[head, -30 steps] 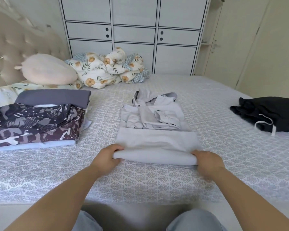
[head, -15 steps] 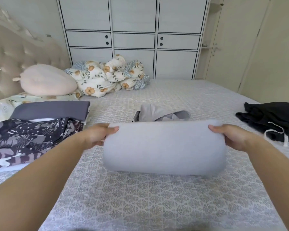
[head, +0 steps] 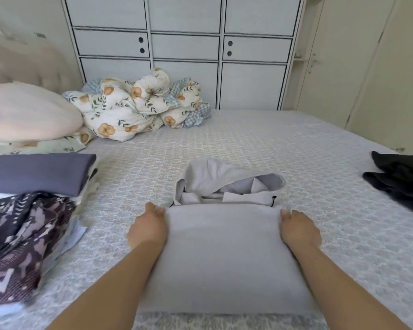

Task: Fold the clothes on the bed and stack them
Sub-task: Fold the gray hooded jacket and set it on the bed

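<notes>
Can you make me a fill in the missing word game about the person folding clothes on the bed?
1. Both hands hold the far edge of a light ____ hoodie.
2. The left hand and the right hand grip opposite ____ of that edge.
3. The folded stack lies on the person's ____ side.
4. The garment not yet folded, at the right, is ____.

Missing words: grey; corners; left; black

i'm stretching both bare forearms forward, my left hand (head: 147,228) and right hand (head: 300,231) pinching the far corners of the grey hoodie (head: 221,256).
</notes>
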